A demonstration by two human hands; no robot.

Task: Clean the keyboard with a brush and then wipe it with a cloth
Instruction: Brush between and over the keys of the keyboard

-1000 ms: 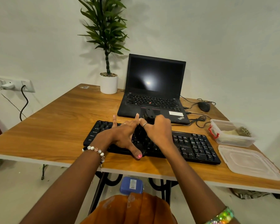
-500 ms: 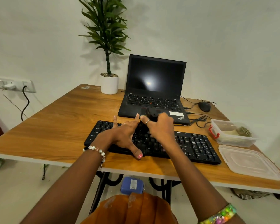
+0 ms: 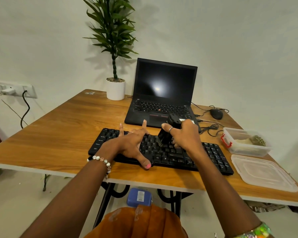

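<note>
Laptop (image 3: 162, 100) behind keyboard (image 3: 213, 157); cloth unclear.

Both forearms are extended forward, converging ahead of the body. The left hand (image 3: 131, 145) is laid palm down with its fingers (image 3: 144, 124) straight and spread, the thumb stretched back toward the body. The right hand (image 3: 186, 136) is curled in a grip, knuckles up, with a ring seen on one finger. Bracelets are worn on both wrists.
</note>
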